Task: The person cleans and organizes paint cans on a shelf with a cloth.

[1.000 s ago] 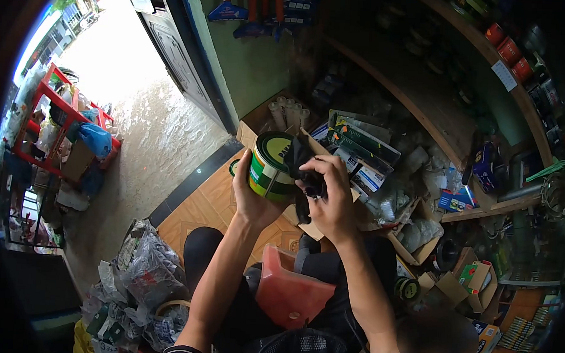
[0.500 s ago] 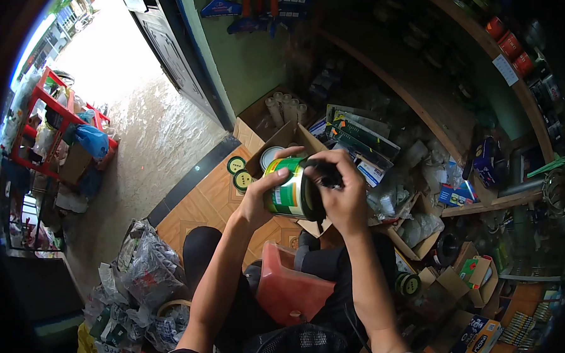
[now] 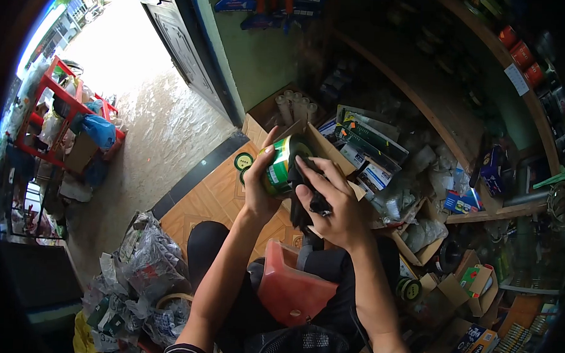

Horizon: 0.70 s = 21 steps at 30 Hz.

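My left hand [image 3: 259, 187] is wrapped round a green and yellow tin can [image 3: 278, 171], thumb on its side. The can is held tilted above the floor, with its dark end toward my right hand [image 3: 339, 212]. Bunched in that hand is a black cloth [image 3: 301, 209], which lies against the end of the can and hangs down below it. My right fingers hide part of that end. Just left of the can, small round tins with pale yellow-green tops [image 3: 243, 162] rest on the tiled floor.
An open cardboard box [image 3: 331, 146] stands behind the can, beside packaged goods [image 3: 372, 139]. A red plastic stool [image 3: 290, 287] is between my legs. Crumpled plastic bags [image 3: 153, 259] lie at left, cartons [image 3: 470, 349] at right. A doorway opens at upper left, beyond a red rack [image 3: 61, 113].
The can has turned so its dark end faces more to the upper right. My right hand has shifted down with the cloth, more of which now shows. The whole view has shifted slightly.
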Available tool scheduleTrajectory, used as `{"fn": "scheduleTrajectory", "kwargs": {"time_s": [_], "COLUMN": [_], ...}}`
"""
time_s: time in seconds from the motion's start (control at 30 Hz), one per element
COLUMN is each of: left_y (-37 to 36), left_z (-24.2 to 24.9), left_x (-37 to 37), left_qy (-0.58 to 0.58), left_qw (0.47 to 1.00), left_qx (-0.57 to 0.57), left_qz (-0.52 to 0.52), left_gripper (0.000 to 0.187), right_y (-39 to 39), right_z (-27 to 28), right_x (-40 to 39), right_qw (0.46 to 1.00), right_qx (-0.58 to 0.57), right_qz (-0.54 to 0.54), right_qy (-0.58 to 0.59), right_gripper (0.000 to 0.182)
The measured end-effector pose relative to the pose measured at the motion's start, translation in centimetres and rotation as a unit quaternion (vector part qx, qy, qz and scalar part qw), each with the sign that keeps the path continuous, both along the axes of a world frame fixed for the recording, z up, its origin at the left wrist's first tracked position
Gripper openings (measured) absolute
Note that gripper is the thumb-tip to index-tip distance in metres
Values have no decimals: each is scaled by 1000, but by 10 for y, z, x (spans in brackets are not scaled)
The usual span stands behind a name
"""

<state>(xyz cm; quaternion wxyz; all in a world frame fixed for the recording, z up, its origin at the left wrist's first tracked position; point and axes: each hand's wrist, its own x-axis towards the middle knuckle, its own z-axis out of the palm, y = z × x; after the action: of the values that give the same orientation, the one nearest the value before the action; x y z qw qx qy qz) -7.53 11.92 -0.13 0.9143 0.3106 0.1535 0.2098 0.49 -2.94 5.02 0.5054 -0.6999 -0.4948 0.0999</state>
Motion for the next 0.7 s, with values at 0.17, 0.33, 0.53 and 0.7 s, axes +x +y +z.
{"fn": "scheduleTrajectory", "kwargs": {"time_s": [0.17,0.33,0.53,0.7], "left_y": [-7,-1,9,6], "left_z": [-5,-1,-41,-41], "left_x": [6,2,5,-3], "left_qy": [-54,-92,-111,7], "left_qw": [996,989,993,799], "left_qx": [-44,-108,39,601], "left_qz": [-58,-33,-19,19], "left_gripper": [71,68,65,62], "right_y": [-5,-9,5,3], "right_z": [-3,-4,-8,-15], "right_x": [16,13,-7,15], "right_qw": [999,997,994,993], "right_qx": [-33,-75,-22,-37], "right_qz": [-8,19,93,9], "right_qy": [-6,1,-60,-108], "right_gripper": [64,81,93,97]}}
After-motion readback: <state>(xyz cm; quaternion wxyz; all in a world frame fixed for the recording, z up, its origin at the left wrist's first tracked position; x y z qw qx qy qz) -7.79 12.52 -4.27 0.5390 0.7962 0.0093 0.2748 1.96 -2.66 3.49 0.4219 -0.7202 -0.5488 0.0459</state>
